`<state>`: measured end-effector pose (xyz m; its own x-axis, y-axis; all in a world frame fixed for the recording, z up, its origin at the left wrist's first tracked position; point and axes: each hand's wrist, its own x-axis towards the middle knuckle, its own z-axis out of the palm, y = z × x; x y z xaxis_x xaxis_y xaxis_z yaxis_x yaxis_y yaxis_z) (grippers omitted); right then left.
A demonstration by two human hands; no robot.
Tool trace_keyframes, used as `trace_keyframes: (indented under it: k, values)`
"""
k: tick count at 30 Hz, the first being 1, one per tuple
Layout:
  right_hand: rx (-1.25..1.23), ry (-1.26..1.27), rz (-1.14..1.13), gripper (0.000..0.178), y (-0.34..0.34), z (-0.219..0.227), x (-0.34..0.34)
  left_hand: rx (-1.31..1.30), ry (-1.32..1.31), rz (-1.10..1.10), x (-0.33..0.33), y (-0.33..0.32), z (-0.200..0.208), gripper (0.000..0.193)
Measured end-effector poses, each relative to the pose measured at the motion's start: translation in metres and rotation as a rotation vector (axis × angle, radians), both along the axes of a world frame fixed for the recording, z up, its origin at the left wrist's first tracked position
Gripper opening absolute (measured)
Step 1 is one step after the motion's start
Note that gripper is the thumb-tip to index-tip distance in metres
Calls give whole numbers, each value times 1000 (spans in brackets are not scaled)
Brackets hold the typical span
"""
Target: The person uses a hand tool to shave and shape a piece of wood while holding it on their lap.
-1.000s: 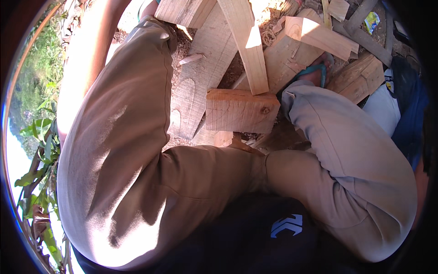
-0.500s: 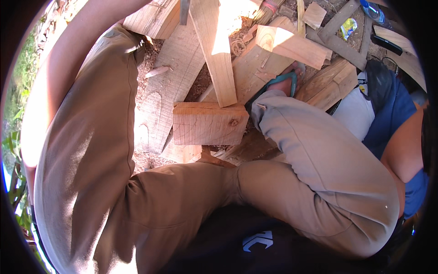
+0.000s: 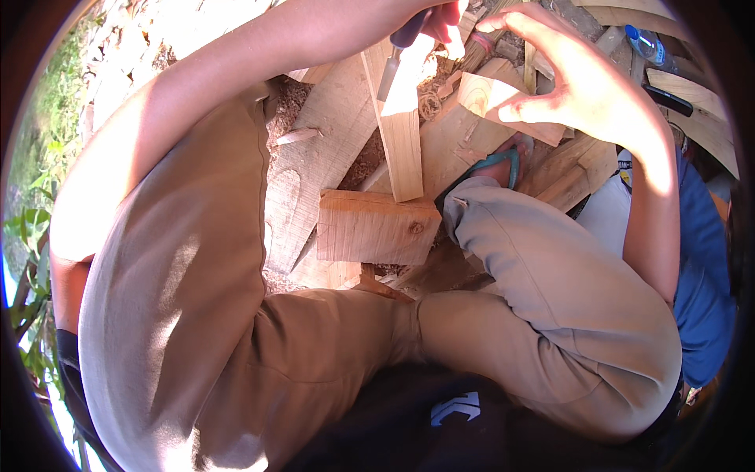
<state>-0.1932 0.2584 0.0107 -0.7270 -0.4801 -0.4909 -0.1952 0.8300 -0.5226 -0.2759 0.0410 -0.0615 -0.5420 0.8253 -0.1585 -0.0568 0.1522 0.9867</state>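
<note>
High in the picture, partly cut off by the top edge, my left hand (image 3: 442, 22) is closed around the dark handle of a chisel (image 3: 389, 75). Its flat metal blade points down over a narrow board (image 3: 403, 145) that lies aslant between my legs. My right hand (image 3: 562, 82) is raised at the upper right, thumb and fingers apart in a curve, holding nothing. Below it is a sunlit wood block (image 3: 499, 98) among shavings. Closer to me, a thick rectangular wood block (image 3: 377, 230) with a knot rests near the lower end of the narrow board.
Wide planks (image 3: 318, 149) and offcuts cover the ground. At the upper right are a plastic bottle (image 3: 649, 46) and a dark elongated object (image 3: 670, 101). My foot in a teal sandal (image 3: 511, 165) rests among the wood. Blue cloth (image 3: 704, 267) is at the right edge.
The chisel and left arm have moved right, and the left hand now shows. My right hand has come up into view, open. The whole view has shifted slightly.
</note>
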Motion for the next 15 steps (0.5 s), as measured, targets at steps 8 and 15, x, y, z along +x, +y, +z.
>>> trace_keyframes:
  k: [8, 15]
  values:
    - [-151, -144, -244, 72, -13, -45, 13, -60, -25, 22, 24, -12, 4, 56]
    - [-792, -546, -410, 41, -41, -91, 6, 32, -12, 184, 26, -13, -5, 50]
